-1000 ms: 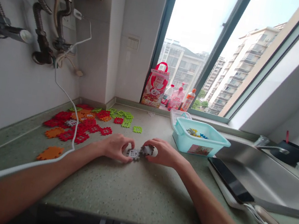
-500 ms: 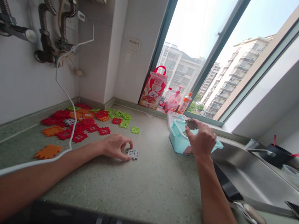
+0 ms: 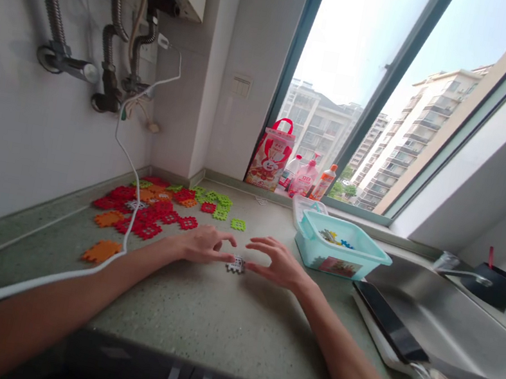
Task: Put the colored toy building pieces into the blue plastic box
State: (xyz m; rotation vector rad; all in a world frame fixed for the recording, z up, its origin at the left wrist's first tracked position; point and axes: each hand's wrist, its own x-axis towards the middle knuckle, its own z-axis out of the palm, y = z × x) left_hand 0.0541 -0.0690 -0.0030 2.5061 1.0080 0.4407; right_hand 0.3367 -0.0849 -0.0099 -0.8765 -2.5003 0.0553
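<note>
Head view: a person's left hand (image 3: 204,245) and right hand (image 3: 277,264) face each other over a speckled grey-green stone tabletop (image 3: 222,334), a small light-grey, notch-edged plastic lattice piece (image 3: 235,265) lying flat between their thumbs. The fingers of both hands are parted and loosely curved, clenched on nothing; whether either thumb tip touches the piece cannot be told. Half a second earlier, the right hand was raised at the turquoise rectangular plastic box (image 3: 307,249) with a darker grey piece in its fingers; it is now back near the middle, without that piece. The left hand, which had the light-grey piece pinched at its edge, has since loosened its fingers. The box, with yellow, blue and grey pieces (image 3: 333,238) inside, stands by the stainless-steel sink (image 3: 432,312) as before. At left, the spread of red notch-edged plastic pieces (image 3: 162,207), a lone orange square plastic piece (image 3: 101,251) and lime-green lattice pieces (image 3: 221,211) shows no change, the white cable (image 3: 131,223) still crossing in front.
</note>
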